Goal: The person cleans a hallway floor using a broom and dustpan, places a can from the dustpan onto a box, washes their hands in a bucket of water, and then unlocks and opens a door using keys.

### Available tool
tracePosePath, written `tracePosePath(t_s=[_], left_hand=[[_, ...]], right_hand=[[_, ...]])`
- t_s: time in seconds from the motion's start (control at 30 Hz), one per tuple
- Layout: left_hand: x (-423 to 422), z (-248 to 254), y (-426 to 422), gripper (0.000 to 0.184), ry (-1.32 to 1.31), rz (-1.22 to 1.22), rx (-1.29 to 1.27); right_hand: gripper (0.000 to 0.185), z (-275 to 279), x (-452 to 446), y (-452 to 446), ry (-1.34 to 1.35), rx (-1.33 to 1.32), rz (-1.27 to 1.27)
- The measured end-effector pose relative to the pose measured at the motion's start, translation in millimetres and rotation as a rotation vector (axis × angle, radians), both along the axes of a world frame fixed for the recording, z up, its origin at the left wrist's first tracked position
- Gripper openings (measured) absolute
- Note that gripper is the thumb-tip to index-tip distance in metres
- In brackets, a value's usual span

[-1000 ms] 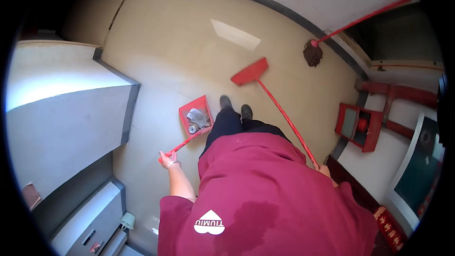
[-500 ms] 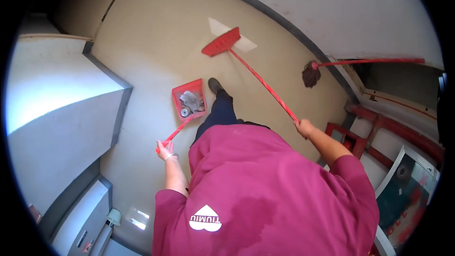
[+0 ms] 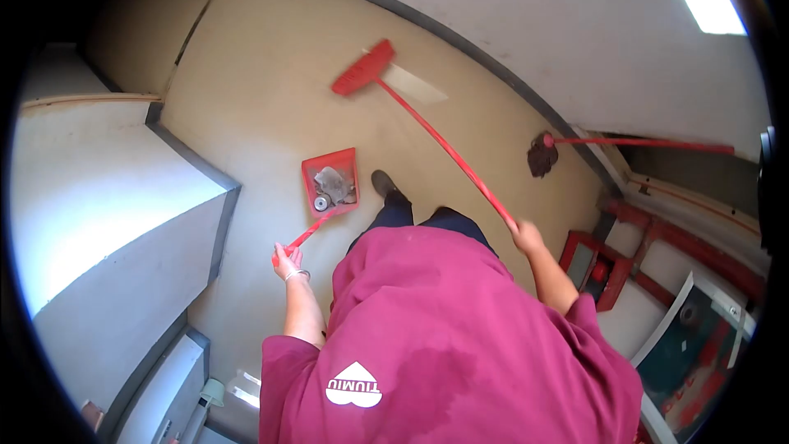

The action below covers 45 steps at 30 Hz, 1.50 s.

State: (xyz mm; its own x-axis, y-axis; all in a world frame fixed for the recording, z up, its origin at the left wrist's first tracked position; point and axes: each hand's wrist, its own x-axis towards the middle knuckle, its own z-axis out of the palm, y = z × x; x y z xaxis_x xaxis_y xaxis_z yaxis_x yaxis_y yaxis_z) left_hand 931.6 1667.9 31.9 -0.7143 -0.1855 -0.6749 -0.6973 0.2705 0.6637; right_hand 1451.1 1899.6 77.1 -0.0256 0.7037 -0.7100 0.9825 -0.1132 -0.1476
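Note:
My right hand (image 3: 527, 238) is wrapped round the handle end of a red broom (image 3: 444, 145). The broom's wide red head (image 3: 362, 68) rests on the beige floor ahead of me, beside a bright patch of light. In my left hand (image 3: 288, 258) is the handle of a red dustpan (image 3: 352, 159), with fingers closed near its upper end. Grey crumpled waste (image 3: 333, 183) and a small can-like object (image 3: 321, 203) lie inside the pan. The dustpan hangs or stands just left of my dark shoe (image 3: 382, 183); I cannot tell whether it touches the floor.
A mop (image 3: 542, 155) with a red handle leans in the doorway on the right. Beyond it are a red box (image 3: 593, 270) on the wall and a framed board (image 3: 694, 362). White walls with grey skirting (image 3: 223, 222) stand on the left. A pale green bin (image 3: 213, 392) is lower left.
The broom head has shifted slightly left across the floor. My feet have changed position, and the surroundings have moved a little in view. Both hands keep their holds.

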Motion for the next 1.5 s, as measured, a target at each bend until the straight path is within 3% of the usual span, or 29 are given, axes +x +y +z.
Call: tracePosePath(t_s=[0.13,0.23,0.37,0.53,0.57,0.63,0.67,0.73,0.8,0.87,0.93,1.0,1.03,1.1,1.17,1.2,1.27,1.4,1.47,1.5], left_hand=[[-8.7,-1.9,19.6,0.04,-0.011,-0.003,-0.024],[-7.9,-3.2,31.0,0.038,0.01,0.0,0.003],[-6.9,6.1,47.7,0.037,0.021,0.067,-0.02],[25.2,11.0,56.2,0.039,0.047,0.222,0.01],[32.8,9.8,57.1,0.039,0.052,0.261,0.015],[49.7,0.7,61.0,0.038,0.062,0.307,0.024],[57.0,-3.1,62.5,0.038,0.073,0.356,0.03],[71.0,-10.1,69.5,0.038,0.09,0.425,0.042],[97.3,-19.3,77.8,0.038,0.141,0.53,0.02],[129.3,-26.5,77.9,0.039,0.159,0.573,0.023],[130.4,-36.8,84.8,0.039,0.192,0.626,-0.006],[154.5,-61.5,77.6,0.039,0.222,0.696,0.014],[144.2,-107.3,69.5,0.039,0.224,0.73,0.023],[142.4,-136.5,61.4,0.038,0.228,0.772,0.026],[149.7,-172.3,50.3,0.037,0.227,0.792,0.021],[151.2,-190.9,45.7,0.036,0.234,0.778,0.039],[172.2,-230.4,41.2,0.035,0.271,0.766,0.084],[190.8,-258.0,39.5,0.032,0.297,0.708,0.08],[184.8,-276.4,32.2,0.031,0.298,0.692,0.065],[178.9,-284.4,33.3,0.03,0.336,0.657,0.067]], right_hand=[[0.048,52.0,93.4,-74.1,-0.118,-0.069,-0.188],[0.049,55.1,115.2,-56.6,-0.193,-0.124,-0.201],[0.05,75.6,67.2,46.0,-0.205,-0.225,-0.228],[0.05,31.1,55.1,213.1,-0.174,-0.255,0.013],[0.05,-2.7,64.4,246.0,-0.066,-0.076,0.188],[0.052,-18.5,28.7,319.5,0.007,-0.069,0.368],[0.055,-69.7,28.0,356.9,0.004,-0.087,0.423],[0.056,-51.8,-67.8,403.2,-0.018,-0.04,0.527],[0.058,-109.0,-114.5,443.6,0.195,0.111,0.727],[0.058,-71.9,-192.5,449.7,0.102,-0.131,0.566],[0.057,-74.5,-246.2,446.6,0.102,-0.163,0.568],[0.055,-97.5,-252.8,438.9,0.116,-0.172,0.571],[0.053,-148.9,-264.4,434.4,0.219,-0.162,0.55],[0.051,-171.5,-267.9,430.2,0.298,-0.153,0.556],[0.046,-197.5,-260.4,410.3,0.414,-0.259,0.264],[0.046,-217.2,-265.7,402.5,0.407,-0.262,0.274],[0.042,-261.2,-268.4,389.2,0.64,-0.264,0.343],[0.045,-298.7,-359.7,399.9,0.494,0.042,0.542],[0.04,-283.0,-419.2,376.4,0.475,0.289,0.642],[0.034,-286.8,-450.0,373.0,0.463,0.26,0.678]])
